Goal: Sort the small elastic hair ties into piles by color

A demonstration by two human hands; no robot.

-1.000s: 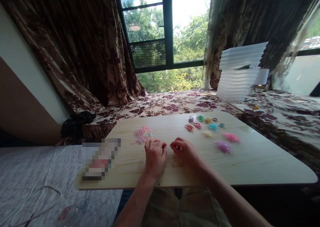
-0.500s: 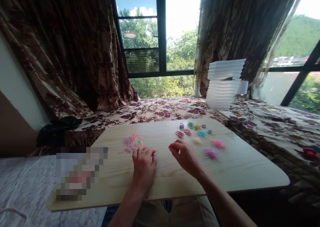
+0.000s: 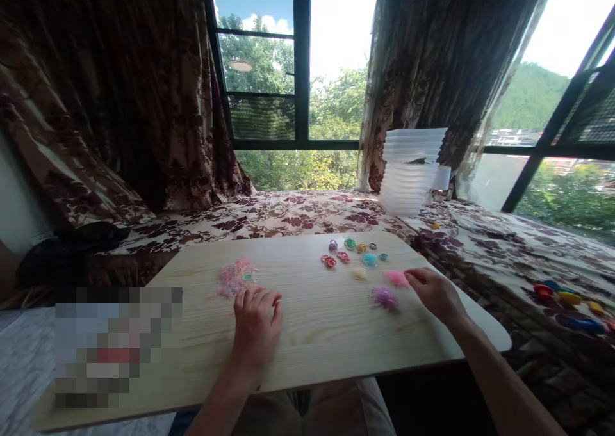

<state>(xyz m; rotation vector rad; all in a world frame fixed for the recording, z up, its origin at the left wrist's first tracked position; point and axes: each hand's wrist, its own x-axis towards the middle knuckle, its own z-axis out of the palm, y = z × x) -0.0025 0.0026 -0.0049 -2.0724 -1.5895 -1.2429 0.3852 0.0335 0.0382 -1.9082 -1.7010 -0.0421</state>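
My left hand (image 3: 257,321) lies on the pale wooden table (image 3: 307,321), palm down, fingers loosely bent and thumb apart, just in front of a loose pile of mixed pastel elastic bands (image 3: 234,276). A green band (image 3: 247,276) rests on that pile. At the right, my right hand (image 3: 438,295) has its thumb and fingers pinched together at the edge of a pink pile of bands (image 3: 396,278). Whatever the pinch holds is too small to make out. A purple pile (image 3: 384,298) and a cream pile (image 3: 359,274) lie left of it.
Farther back are small colour groups: red bands (image 3: 328,261), a turquoise bunch (image 3: 369,259), green bands (image 3: 350,244) and yellow bands (image 3: 362,248). A blurred-out object (image 3: 120,353) sits at the table's left end. White foam sheets (image 3: 408,173) stand behind, and colourful toys (image 3: 569,298) lie right.
My right hand has moved right, from the middle of the table to the pink pile. The left hand stays by the pastel pile. The whole view has turned slightly right.
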